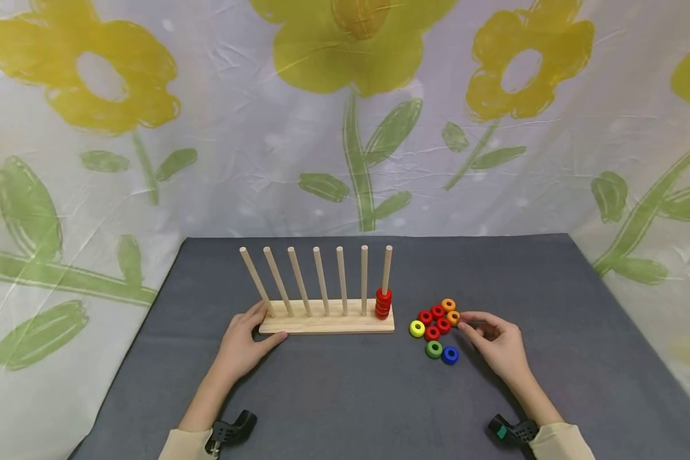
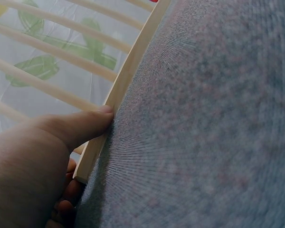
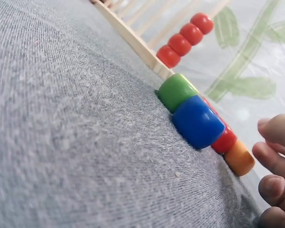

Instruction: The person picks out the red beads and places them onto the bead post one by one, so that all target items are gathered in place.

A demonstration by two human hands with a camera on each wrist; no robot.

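Note:
A wooden peg rack (image 1: 328, 326) stands on the table with a row of upright pegs. Several red beads (image 1: 383, 304) are stacked on its rightmost peg. My left hand (image 1: 243, 345) grips the rack's left end, thumb (image 2: 88, 124) along the front edge and fingers partly hidden behind. To the right of the rack lies a cluster of loose beads: red, two orange, one yellow (image 1: 416, 328), one green (image 1: 434, 349) and one blue (image 1: 450, 355). Beside the nearer orange bead (image 1: 453, 318) is my right hand (image 1: 501, 348), fingers loosely bent; the right wrist view shows a gap between them and the bead.
A dark grey cloth covers the table (image 1: 345, 402). Behind it hangs a pale curtain (image 1: 236, 160) printed with yellow flowers and green leaves. Each wrist wears a black camera mount (image 1: 232, 428).

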